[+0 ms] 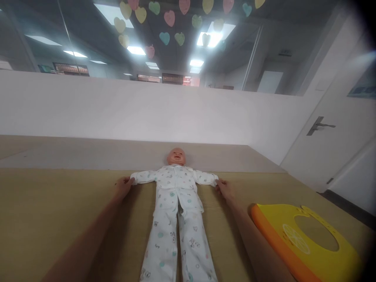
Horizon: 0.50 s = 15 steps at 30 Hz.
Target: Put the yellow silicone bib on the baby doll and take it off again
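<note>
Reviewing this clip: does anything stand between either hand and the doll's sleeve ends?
Nothing visible does. The left hand and right hand are at the cuffs of the doll's white patterned top. The yellow bib lies beyond the right forearm, out of the way.

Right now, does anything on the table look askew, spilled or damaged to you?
Nothing stands out. The dressed doll lies on its back, sleeves spread to both sides, left grip at one cuff, right grip at the other. The bib lies apart; I see no spill or damage.
</note>
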Tool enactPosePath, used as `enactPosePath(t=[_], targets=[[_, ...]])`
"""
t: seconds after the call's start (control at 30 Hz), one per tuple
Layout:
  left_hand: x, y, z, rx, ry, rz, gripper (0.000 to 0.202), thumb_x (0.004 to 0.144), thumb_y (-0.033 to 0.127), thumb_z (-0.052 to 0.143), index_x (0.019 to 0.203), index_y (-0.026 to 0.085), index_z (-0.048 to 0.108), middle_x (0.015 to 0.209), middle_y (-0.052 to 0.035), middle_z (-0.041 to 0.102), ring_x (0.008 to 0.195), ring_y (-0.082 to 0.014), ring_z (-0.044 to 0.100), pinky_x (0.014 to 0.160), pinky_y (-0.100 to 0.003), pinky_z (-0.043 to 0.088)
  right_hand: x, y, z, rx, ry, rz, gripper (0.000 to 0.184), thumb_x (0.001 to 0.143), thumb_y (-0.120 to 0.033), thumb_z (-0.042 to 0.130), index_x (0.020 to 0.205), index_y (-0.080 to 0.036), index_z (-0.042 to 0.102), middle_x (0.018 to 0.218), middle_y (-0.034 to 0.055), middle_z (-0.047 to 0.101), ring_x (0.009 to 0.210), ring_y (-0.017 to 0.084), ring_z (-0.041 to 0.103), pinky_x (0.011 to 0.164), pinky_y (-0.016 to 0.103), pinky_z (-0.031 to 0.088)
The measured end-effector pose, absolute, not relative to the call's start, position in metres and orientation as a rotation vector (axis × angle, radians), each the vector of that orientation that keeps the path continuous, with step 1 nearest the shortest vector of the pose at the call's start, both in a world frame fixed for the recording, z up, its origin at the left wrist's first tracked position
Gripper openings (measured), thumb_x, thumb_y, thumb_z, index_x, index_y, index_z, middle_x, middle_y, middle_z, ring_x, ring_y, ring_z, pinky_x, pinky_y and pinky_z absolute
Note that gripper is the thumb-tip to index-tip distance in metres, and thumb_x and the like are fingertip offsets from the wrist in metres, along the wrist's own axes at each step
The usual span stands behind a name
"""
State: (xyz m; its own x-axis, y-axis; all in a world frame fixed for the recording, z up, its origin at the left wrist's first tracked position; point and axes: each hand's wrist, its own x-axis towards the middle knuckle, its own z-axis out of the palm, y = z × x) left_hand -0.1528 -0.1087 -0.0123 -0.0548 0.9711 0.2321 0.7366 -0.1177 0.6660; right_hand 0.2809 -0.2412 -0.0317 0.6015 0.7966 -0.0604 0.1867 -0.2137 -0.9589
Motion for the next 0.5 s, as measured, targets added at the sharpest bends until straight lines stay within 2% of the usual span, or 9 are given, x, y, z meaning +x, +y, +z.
enactPosePath(t=[0.13,0.27,0.5], targets=[[-0.154,-0.114,-0.018,1.835,1.883,0.976,0.034,0.086,0.04,0.049,0.09,0.009,0.063,0.087,-0.006,0.066,0.087,-0.0221,0.061,0.076,-0.031,0.044,0.281,-0.242,-0.031,-1.72,-0.847,0.735,0.02,0.077,-0.034,0.057,0.073,-0.015,0.058,0.052,-0.0004,0.057,0.04,0.008,0.04,0.041,0.02,0.029],[-0.15,-0.125,-0.018,1.831,1.912,1.002,0.032,0.086,0.041,0.048,0.086,0.013,0.062,0.085,-0.005,0.066,0.084,-0.0214,0.061,0.074,-0.029,0.044,0.284,-0.245,-0.032,-1.709,-0.874,0.722,0.022,0.074,-0.034,0.057,0.062,-0.017,0.05,0.051,-0.0019,0.055,0.039,0.007,0.038,0.04,0.02,0.025],[-0.15,-0.129,-0.019,1.764,2.008,1.031,0.031,0.087,0.043,0.046,0.087,0.016,0.06,0.091,-0.0097,0.068,0.089,-0.0256,0.063,0.075,-0.033,0.046,0.296,-0.243,-0.043,-1.703,-0.915,0.583,0.027,0.068,-0.037,0.06,0.054,-0.019,0.045,0.049,-0.002,0.051,0.044,0.009,0.04,0.045,0.021,0.031]])
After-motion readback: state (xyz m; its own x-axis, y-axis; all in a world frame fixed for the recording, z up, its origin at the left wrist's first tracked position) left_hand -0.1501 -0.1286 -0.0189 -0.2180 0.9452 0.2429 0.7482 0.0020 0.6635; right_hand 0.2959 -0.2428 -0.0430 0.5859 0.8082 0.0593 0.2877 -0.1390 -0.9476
